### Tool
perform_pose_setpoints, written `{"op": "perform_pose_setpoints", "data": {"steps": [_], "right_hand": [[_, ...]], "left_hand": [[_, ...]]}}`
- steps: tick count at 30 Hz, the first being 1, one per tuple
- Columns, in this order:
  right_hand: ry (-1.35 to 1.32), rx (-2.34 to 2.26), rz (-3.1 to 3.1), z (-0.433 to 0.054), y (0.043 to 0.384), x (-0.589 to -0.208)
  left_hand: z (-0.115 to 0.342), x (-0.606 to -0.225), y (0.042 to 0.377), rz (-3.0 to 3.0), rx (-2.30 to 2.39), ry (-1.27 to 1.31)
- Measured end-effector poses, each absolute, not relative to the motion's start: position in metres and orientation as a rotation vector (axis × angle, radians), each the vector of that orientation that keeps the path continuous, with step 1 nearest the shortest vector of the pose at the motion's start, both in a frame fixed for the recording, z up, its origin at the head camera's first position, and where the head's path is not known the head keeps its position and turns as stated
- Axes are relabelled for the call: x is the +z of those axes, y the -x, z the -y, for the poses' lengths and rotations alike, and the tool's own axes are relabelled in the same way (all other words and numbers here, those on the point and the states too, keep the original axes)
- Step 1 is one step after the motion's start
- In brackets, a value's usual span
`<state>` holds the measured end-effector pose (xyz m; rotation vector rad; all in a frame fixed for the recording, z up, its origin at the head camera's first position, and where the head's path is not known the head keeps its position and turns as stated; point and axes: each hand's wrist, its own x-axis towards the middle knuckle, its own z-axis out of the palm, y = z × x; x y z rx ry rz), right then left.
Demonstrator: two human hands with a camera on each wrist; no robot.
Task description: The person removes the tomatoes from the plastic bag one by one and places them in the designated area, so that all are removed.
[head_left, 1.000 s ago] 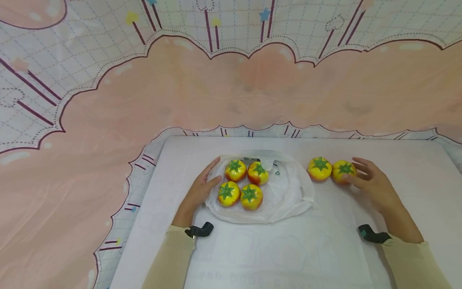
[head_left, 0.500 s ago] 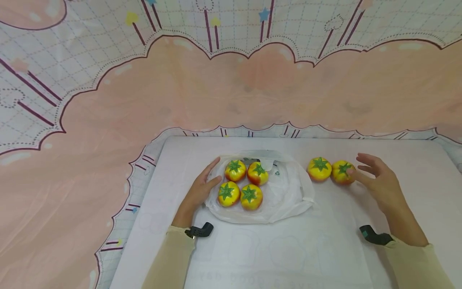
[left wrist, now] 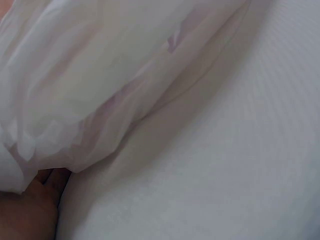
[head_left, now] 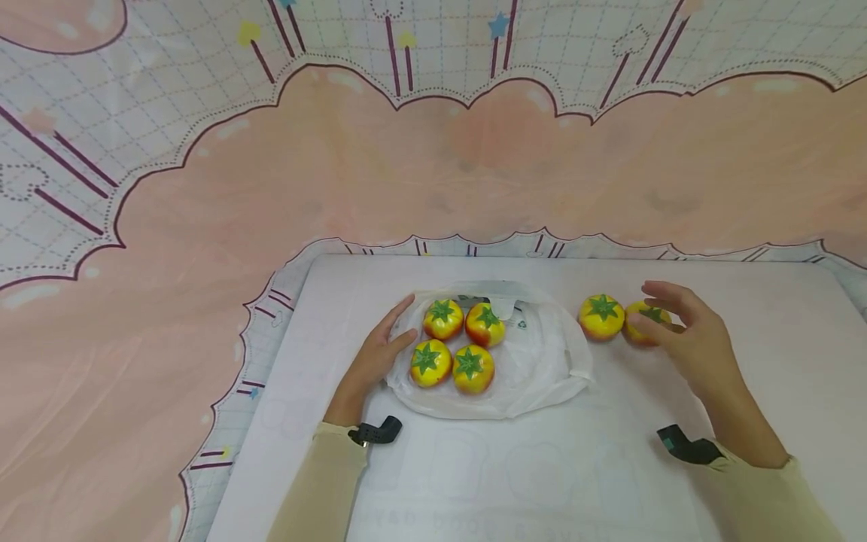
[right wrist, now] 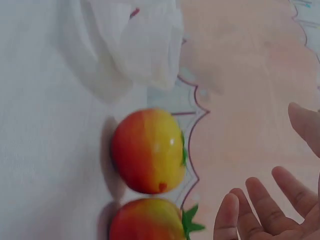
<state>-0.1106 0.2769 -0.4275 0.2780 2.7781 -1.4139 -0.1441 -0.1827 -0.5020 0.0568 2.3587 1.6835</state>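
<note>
A white plastic bag (head_left: 535, 380) lies spread wide at its mouth, with several yellow-red toy tomatoes (head_left: 473, 370) with green star tops in its left part. My left hand (head_left: 371, 360) rests at the bag's left rim, thumb and index finger spread; bag film hides its other fingers in the left wrist view. Right of the bag, a toy tomato (head_left: 601, 318) sits beside another toy tomato (head_left: 640, 331). My right hand (head_left: 698, 342) hovers over this right-hand one and partly hides it. In the right wrist view, its fingers (right wrist: 262, 207) are spread and touch no tomato.
A white table (head_left: 542, 474) with faint printed shapes bears everything. Its far edge meets a peach and white patterned cloth (head_left: 474, 188), which also hangs along the left side. A black wrist camera (head_left: 689, 446) sticks out at my right cuff.
My right hand first drew slightly right from the right-hand tomato, then came back left over it. The left hand, bag and tomatoes stay where they were.
</note>
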Motion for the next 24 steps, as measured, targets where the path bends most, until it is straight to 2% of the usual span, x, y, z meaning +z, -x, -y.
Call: {"op": "perform_pose_setpoints", "data": {"steps": [7,24], "right_hand": [[-0.119,-1.494,-2.802,-0.255,0.112,-0.428],[0.067,-1.555,-2.668,-0.211,0.115,-0.425]], "left_hand": [[0.183,-0.502,0.144,-2.353,1.685,-0.047],[0.182,-0.503,0.144,-2.345,1.693,-0.036]]}}
